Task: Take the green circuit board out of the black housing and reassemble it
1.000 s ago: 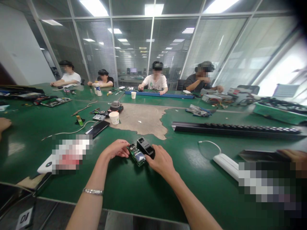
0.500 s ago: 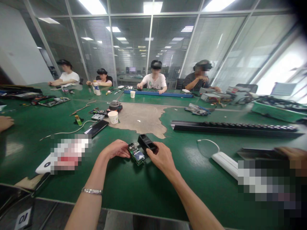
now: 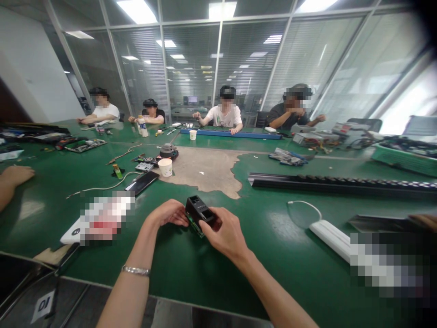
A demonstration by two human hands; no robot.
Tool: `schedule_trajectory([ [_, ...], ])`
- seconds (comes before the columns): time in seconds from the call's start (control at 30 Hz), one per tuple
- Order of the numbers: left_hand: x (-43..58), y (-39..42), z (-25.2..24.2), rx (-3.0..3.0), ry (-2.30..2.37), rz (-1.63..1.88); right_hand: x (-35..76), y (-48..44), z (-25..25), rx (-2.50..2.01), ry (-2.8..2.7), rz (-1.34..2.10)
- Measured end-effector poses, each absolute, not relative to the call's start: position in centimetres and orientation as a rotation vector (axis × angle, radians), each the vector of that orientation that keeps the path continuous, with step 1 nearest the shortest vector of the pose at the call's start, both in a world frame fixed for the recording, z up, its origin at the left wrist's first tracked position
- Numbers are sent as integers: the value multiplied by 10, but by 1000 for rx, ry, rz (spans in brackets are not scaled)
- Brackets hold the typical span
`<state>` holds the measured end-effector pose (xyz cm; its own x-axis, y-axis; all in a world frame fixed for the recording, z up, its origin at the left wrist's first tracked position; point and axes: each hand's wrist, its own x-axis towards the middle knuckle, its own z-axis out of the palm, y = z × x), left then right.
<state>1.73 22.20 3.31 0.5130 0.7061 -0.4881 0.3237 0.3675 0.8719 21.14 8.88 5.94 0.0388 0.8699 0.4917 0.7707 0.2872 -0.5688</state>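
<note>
In front of me, above the green table, my right hand [image 3: 226, 231] is closed round a black plastic housing [image 3: 198, 206] with rectangular openings. The housing lies over a green circuit board [image 3: 195, 226], hiding most of it; only one long edge shows. My left hand [image 3: 172, 213] grips the board at its left end, fingers curled, a metal bracelet [image 3: 135, 271] on the wrist. Whether the housing is seated on the board or merely rests against it, I cannot tell.
A black phone [image 3: 141, 183] and a paper cup [image 3: 165, 167] stand to the left. On the right are a white power strip [image 3: 329, 239] and a long black rail [image 3: 307, 182]. Several people sit across the table; another person's hand [image 3: 18, 175] rests at the far left.
My right hand has brought the black housing leftward and over the circuit board, which showed its face and small screen before. My left hand has stayed at the board's end.
</note>
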Motion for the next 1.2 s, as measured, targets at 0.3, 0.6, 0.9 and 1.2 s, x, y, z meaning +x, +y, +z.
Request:
schedule_trajectory([
  [0.3, 18, 217, 39, 1232, 1045, 257, 208, 84, 58, -1571, -1840, 66],
  [0.6, 6, 228, 40, 1297, 1224, 443, 207, 83, 47, -1742, -1967, 90],
  [0.9, 12, 225, 39, 1309, 1220, 384, 208, 86, 47, -1740, -1934, 131],
  [1.2, 13, 226, 31, 1295, 1160, 373, 208, 87, 43, -1691, -1907, 124],
])
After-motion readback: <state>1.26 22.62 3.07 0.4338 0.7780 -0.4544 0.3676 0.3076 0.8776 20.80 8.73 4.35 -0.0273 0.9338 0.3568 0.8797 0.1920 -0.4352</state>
